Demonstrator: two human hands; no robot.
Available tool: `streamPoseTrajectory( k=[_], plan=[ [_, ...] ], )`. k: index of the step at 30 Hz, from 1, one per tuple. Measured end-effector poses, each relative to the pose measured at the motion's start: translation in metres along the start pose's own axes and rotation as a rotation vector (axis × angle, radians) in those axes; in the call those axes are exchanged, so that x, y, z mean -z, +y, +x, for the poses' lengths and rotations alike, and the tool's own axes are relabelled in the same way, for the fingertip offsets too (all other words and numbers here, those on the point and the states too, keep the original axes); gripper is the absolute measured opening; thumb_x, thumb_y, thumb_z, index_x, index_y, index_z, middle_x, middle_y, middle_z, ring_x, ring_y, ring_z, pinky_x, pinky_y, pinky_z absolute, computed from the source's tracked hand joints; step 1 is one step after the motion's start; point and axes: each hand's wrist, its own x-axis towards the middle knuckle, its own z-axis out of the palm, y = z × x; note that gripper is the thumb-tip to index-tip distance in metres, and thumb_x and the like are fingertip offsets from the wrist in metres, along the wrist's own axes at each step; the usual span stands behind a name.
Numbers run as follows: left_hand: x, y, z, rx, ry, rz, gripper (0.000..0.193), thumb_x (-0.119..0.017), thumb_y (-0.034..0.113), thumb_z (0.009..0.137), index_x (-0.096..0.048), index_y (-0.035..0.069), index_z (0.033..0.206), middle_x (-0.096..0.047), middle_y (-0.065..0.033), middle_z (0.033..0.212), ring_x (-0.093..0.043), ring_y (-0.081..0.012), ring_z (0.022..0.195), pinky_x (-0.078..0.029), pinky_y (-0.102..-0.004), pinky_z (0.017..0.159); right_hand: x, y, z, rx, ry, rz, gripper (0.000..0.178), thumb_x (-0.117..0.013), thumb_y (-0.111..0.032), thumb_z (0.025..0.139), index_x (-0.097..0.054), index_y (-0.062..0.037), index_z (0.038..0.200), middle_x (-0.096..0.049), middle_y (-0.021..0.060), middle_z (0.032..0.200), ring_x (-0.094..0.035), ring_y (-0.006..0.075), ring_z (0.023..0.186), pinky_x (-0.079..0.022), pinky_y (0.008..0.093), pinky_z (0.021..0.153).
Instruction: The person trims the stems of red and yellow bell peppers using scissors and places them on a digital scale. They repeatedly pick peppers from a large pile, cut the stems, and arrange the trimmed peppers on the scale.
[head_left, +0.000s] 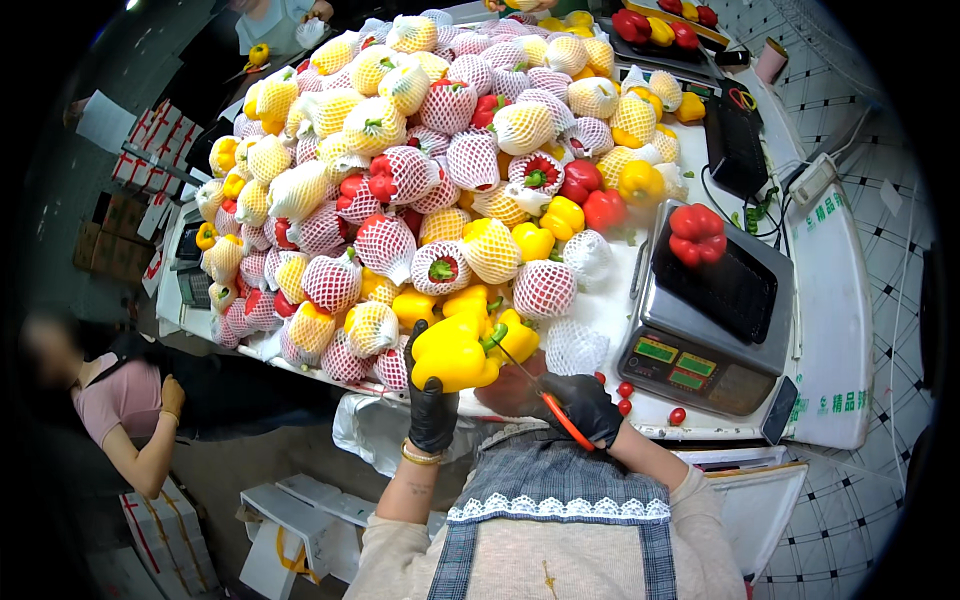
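Observation:
A large yellow bell pepper (452, 352) is gripped in my black-gloved left hand (432, 408), thumb on the near side. My right hand (582, 408), gloved in black too, is closed on scissors with red-orange handles (568, 421). Their thin blades reach left to the pepper's green stem (494, 338); whether they touch it I cannot tell. Just beyond my hands rises a big heap of yellow and red bell peppers, many in foam net sleeves, such as a red one (544, 289). An empty white foam net (577, 347) lies beyond my right hand.
To the right, a digital scale (655, 372) carries a black tray (728, 290) with a red bell pepper (697, 235). Cherry tomatoes (677, 416) lie by its front. One person (130, 395) stands at the left, another (270, 22) across the table. White boxes (290, 530) sit below left.

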Motion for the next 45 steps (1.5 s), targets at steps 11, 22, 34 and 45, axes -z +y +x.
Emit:
streamPoseTrajectory(
  k=[11,22,34,45],
  plan=[
    [-0.010,-0.001,0.022,0.483,0.174,-0.630,0.051,-0.052,0.035,0.085,-0.039,0.007,0.125,-0.046,-0.0113,0.125,-0.045,-0.0283,0.115,-0.035,-0.0467,0.098,0.017,0.016,0.003,-0.062,0.112,0.247,0.017,-0.056,-0.005,0.076,-0.059,-0.0052,0.093,-0.061,0.0056,0.066,-0.057,0.0148,0.052,-0.043,0.0254,0.046],
    [-0.105,-0.018,0.025,0.527,-0.224,-0.222,0.048,-0.046,0.035,0.088,-0.037,0.007,0.127,-0.046,-0.0112,0.125,-0.046,-0.0255,0.114,-0.039,-0.0400,0.096,0.022,0.064,-0.004,-0.087,0.460,0.956,0.039,-0.057,-0.025,0.086,-0.047,-0.0014,0.116,-0.054,0.0019,0.099,-0.049,0.0095,0.088,-0.042,0.0232,0.077],
    [-0.071,-0.029,0.009,0.530,-0.112,0.003,0.059,-0.047,0.035,0.089,-0.021,0.011,0.136,-0.035,-0.0096,0.131,-0.034,-0.0212,0.121,-0.031,-0.0343,0.099,0.031,0.023,0.019,-0.171,0.262,0.815,0.059,-0.072,-0.011,0.071,-0.040,-0.0023,0.120,-0.052,0.0078,0.111,-0.051,0.0159,0.102,-0.041,0.0291,0.089],
    [0.026,-0.015,-0.073,0.206,0.180,-0.138,0.066,-0.063,0.012,0.079,-0.023,0.008,0.133,-0.042,-0.0092,0.124,-0.045,-0.0207,0.112,-0.037,-0.0339,0.097,-0.081,0.010,0.055,0.086,-0.239,0.603,0.070,-0.074,-0.021,0.068,-0.038,-0.0007,0.124,-0.047,0.0137,0.118,-0.047,0.0244,0.107,-0.037,0.0326,0.093]
  ],
)
